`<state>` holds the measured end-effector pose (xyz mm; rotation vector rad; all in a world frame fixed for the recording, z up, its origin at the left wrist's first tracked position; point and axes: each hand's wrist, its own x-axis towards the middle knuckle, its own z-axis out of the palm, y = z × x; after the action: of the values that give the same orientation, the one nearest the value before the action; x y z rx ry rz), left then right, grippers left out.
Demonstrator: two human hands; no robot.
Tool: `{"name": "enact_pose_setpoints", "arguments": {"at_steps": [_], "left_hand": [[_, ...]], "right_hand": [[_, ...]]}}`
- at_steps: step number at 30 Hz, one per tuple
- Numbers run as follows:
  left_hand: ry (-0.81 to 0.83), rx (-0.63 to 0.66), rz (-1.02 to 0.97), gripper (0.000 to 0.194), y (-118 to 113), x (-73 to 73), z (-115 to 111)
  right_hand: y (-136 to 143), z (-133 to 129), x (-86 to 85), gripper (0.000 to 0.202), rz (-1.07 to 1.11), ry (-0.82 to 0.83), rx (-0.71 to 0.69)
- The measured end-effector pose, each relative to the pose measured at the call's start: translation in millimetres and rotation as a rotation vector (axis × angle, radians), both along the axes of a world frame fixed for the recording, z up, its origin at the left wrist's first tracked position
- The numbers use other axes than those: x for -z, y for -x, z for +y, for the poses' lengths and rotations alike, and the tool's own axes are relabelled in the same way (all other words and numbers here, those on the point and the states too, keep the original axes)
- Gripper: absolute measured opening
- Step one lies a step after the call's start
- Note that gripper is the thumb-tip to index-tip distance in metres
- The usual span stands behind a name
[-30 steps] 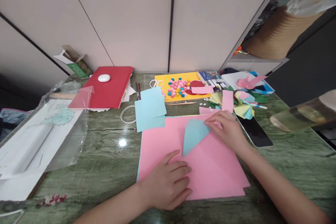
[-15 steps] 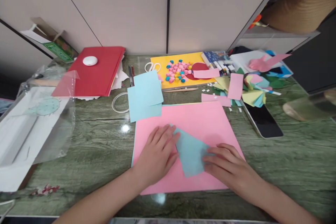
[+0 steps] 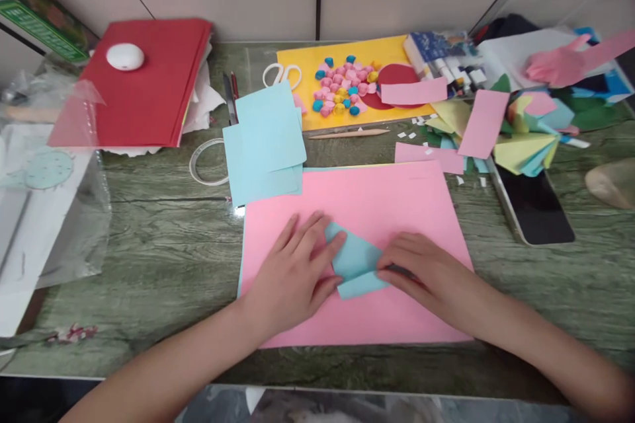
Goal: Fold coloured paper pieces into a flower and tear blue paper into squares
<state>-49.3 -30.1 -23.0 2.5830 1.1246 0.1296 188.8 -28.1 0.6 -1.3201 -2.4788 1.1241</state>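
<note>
A light blue paper lies on the large pink sheet, its lower edge folded up into a strip. My left hand rests spread on the pink sheet, thumb and index fingertip touching the blue paper's left side. My right hand pinches the right end of the folded strip between thumb and fingers. Several blue squares overlap the pink sheet's upper left corner.
Behind are a yellow sheet with small coloured pieces, white scissors and a wooden stick. A tape roll and red folder are left; a phone and paper scraps are right.
The blue paper's lower edge has been folded upward. My right hand's fingers have closed on its right end. The camera view has shifted, so the desk items appear higher and larger.
</note>
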Motion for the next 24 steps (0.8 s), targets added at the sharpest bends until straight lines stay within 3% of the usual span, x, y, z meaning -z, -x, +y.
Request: {"name": "enact_pose_setpoints", "arguments": {"at_steps": [12,24], "left_hand": [[-0.001,-0.053,0.023,0.060,-2.4,0.0,-3.5],[-0.047,-0.065,0.041,0.050,-3.0,3.4,-3.9]], "right_hand": [[5.9,1.1,20.0,0.015,-0.080,-0.327,0.065],[8.5,0.3,26.3,0.012,-0.126,-0.536,0.103]]}}
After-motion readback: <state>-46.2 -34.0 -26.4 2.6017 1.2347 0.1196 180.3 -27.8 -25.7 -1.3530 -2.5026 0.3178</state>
